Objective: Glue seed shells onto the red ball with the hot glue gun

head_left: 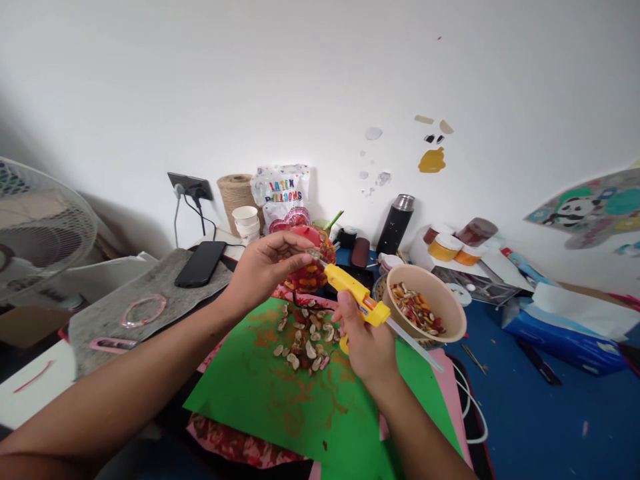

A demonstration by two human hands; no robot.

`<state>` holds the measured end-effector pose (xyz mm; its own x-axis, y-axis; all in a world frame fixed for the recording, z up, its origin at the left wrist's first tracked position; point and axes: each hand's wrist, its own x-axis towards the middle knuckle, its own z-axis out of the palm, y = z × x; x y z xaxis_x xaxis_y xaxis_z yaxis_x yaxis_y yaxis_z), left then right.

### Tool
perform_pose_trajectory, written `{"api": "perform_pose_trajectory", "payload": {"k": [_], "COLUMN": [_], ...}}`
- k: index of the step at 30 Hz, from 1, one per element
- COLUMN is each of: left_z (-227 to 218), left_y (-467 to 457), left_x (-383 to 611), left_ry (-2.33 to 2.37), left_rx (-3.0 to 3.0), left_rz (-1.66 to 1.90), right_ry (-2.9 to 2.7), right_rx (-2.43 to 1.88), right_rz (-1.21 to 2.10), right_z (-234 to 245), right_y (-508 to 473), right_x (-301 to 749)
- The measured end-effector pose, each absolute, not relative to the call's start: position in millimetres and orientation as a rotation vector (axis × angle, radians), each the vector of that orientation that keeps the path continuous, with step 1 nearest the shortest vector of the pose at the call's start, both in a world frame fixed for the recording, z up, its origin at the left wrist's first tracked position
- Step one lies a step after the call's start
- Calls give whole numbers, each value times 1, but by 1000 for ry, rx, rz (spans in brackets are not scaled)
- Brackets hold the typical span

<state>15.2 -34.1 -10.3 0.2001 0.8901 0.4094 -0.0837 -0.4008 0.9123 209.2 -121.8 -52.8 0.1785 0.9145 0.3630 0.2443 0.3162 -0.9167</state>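
Note:
My right hand (370, 347) is wrapped round a yellow hot glue gun (353, 285), with a clear glue stick (415, 343) jutting from its back end. My left hand (265, 267) pinches a small peanut shell (315, 253) between thumb and fingers, right by the gun's nozzle. Behind the hands is a red and orange decorated round object (327, 250), partly hidden by them. Below, several loose peanut shells (311, 350) lie on a green sheet (240, 387) marked with brown smears.
At the right stands a beige bowl (453, 303) of colourful painted pieces, with a white cable (483, 413) nearby. A black flask (396, 225), twine spool (235, 193), paper cups (247, 223) and balloon bag (285, 193) line the wall. A phone (201, 263) and fan (40, 227) are left.

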Motion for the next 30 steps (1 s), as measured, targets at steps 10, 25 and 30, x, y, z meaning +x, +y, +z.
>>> {"api": "perform_pose_trajectory", "payload": {"k": [10,25,30], "left_z": [-10,31,14], "left_y": [-36,39,34], "left_x": [16,-89,-62], "left_ry": [798,812,832], "left_rx": [1553,1085,1127], "left_rz": [1351,2190,1945], "right_ry": [-1419,-1271,-1195], "right_rx": [-1191,-1229,-1257], "right_rz": [619,691,714], "right_z": [-56,-54,-58], "right_y": [-122,-119,-116], "right_x": [210,209,212]}}
